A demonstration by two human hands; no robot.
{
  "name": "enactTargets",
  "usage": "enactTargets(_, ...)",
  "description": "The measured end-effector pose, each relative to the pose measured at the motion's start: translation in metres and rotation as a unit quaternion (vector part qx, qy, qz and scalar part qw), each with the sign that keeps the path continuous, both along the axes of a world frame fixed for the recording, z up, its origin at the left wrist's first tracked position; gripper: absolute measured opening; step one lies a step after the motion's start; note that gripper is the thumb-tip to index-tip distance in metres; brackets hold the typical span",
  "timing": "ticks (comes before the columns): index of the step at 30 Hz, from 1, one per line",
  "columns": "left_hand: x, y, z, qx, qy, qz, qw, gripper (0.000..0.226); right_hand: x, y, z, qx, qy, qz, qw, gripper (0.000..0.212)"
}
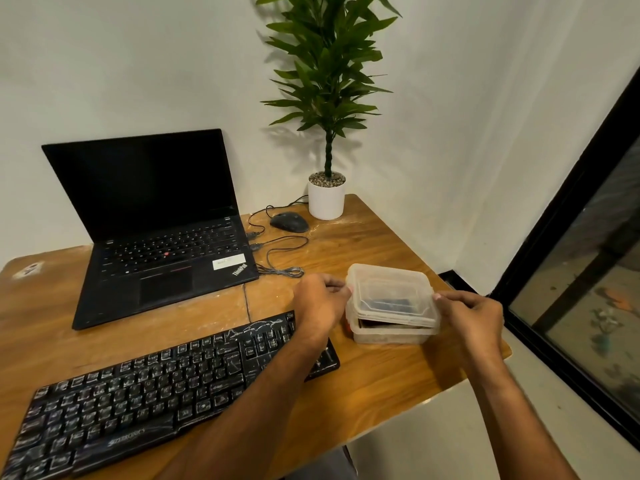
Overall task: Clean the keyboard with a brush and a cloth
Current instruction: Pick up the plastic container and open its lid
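A black, dusty keyboard (145, 386) lies across the near left of the wooden table (381, 382). To its right stands a translucent plastic box (391, 336) with dark items dimly visible inside. Its lid (394, 292) is tilted, raised at the far side. My left hand (320, 303) pinches the lid's left edge, with its forearm crossing the keyboard's right end. My right hand (474, 315) pinches the lid's right corner. No brush or cloth can be made out clearly.
An open black laptop (156, 230) stands at the back left. A black mouse (289, 221) and its coiled cable (280, 258) lie behind the box. A potted plant (327, 199) stands in the far corner. The table edge runs close to the box's right; a dark window frame (568, 258) is beyond.
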State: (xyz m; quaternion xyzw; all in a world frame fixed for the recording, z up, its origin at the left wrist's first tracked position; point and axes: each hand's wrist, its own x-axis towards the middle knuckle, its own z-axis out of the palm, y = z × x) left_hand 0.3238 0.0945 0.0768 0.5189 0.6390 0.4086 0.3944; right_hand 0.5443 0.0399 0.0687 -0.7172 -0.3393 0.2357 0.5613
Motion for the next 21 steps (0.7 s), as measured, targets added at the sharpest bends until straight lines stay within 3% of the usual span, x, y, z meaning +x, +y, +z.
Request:
enactTargets(7, 0.002, 0.02, 0.021, 0.0, -0.068, -0.018, 0.998, 0.016, -0.004, 0.023, 0.031, 0.046, 0.098, 0.017, 0.994, 0.026)
enactTargets(11, 0.003, 0.045, 0.036, 0.019, -0.083, -0.005, 0.996, 0.016, -0.007, 0.054, 0.045, 0.051, 0.112, 0.064, 0.99, 0.012)
enactTargets(16, 0.001, 0.072, 0.037, -0.001, -0.155, 0.049, 0.987, 0.014, -0.009, 0.097, 0.043, 0.042, 0.109, 0.075, 0.99, 0.038)
enactTargets(19, -0.002, 0.083, 0.029, -0.027, -0.258, 0.068, 0.963, 0.015, -0.012, 0.115, 0.038, 0.038, 0.11, 0.061, 0.991, 0.026)
enactTargets(21, -0.003, 0.086, 0.017, -0.039, -0.262, 0.071, 0.962, 0.009, -0.013, 0.121, 0.03, -0.001, 0.103, 0.056, 0.993, 0.015)
